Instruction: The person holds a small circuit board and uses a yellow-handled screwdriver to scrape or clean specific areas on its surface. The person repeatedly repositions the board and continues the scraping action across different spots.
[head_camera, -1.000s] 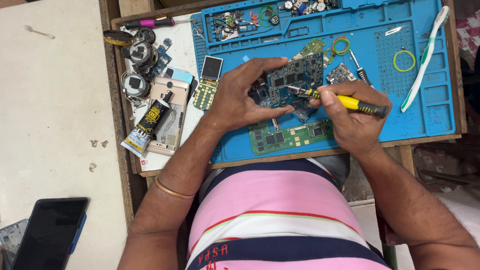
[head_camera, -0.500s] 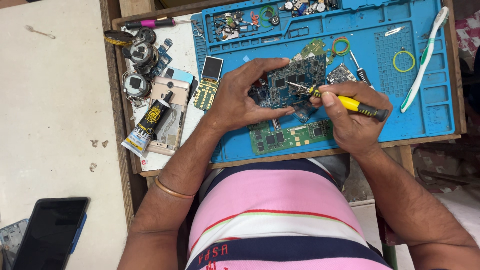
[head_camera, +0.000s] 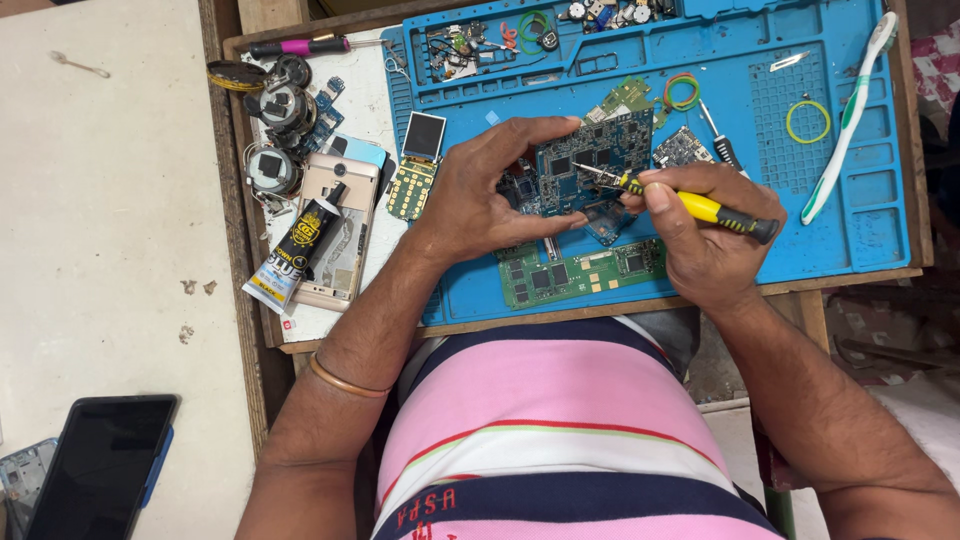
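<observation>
Fingers (head_camera: 520, 135) same on blue board (head_camera: 590, 160); screwdriver (head_camera: 690, 205) tip unmoved, right hand (head_camera: 705, 235).

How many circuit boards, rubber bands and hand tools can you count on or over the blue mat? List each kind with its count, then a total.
Circuit boards: 4 – blue board, green board, small green board, small dark board
Rubber bands: 3 –
Hand tools: 3 – yellow screwdriver, dark-handled screwdriver, toothbrush
Total: 10
</observation>
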